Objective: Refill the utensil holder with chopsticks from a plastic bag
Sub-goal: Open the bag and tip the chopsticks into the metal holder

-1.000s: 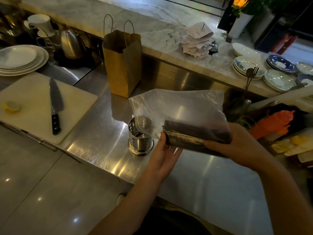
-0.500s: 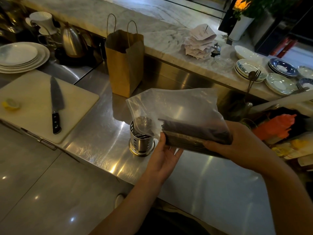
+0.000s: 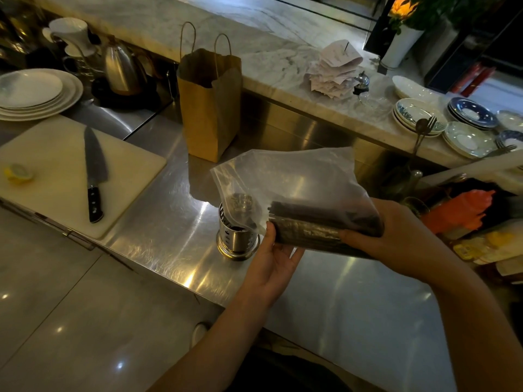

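— Both hands were on the plastic bag [image 3: 297, 179], were they?

— They were. The left hand [image 3: 271, 261] pinched it just right of the utensil holder [image 3: 236, 239], thumb against the film and fingers underneath. The right hand [image 3: 396, 233], farther right of the holder, was curled round the other end.

— And the chopsticks [image 3: 319, 224]?

— They lay as a dark bundle inside the bag, held level above the tabletop [image 3: 158, 222]. The cloudy film blurred them, so I could not count them or see any pattern clearly. The right hand hid their far ends.

— Was the holder visible?

— Partly. It stood upright on the tabletop, and the bag's loose corner hung in front of its rim. Something dark sat inside it, but I could not tell what.

— Was there any writing?

— A stack of paper slips [image 3: 334, 72], well behind and right of the holder, carried faint print too small to read. I saw no logo on the brown paper bag [image 3: 209, 108] behind the holder. A yellow label [image 3: 467, 250] far to the holder's right was illegible.

— What was to the left of the holder?

— A knife [image 3: 94, 176] lay on a white cutting board [image 3: 51, 179], with a lemon piece [image 3: 18, 174] at the board's cut-off left edge. An orange object [image 3: 461, 207] right of the holder was too dim to identify.
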The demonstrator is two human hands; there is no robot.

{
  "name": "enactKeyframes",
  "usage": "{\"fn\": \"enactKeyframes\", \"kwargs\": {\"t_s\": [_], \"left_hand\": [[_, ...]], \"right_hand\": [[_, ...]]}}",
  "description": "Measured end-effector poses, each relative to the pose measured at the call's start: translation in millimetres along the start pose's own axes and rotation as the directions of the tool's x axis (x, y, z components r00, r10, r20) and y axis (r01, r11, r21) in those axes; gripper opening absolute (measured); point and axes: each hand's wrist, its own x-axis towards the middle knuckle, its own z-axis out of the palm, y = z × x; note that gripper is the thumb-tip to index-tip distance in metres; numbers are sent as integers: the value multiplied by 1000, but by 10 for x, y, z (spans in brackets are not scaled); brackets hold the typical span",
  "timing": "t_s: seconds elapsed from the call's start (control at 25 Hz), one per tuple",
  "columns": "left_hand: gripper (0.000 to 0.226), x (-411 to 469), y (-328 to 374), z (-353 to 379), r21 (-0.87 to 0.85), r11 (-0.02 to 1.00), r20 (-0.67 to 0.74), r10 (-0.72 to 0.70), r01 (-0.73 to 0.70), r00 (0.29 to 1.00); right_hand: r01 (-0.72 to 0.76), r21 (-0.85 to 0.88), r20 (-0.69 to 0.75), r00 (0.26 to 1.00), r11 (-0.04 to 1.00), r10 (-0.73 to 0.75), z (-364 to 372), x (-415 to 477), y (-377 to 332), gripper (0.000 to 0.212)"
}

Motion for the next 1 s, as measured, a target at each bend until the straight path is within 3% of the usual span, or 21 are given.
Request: {"fn": "enactKeyframes", "kwargs": {"t_s": [1.0], "left_hand": [[43,-5,102,36,-54,998,-10,-41,41,999]], "right_hand": [[-46,-73,-43,998,996,43,92,75,-86,16]]}}
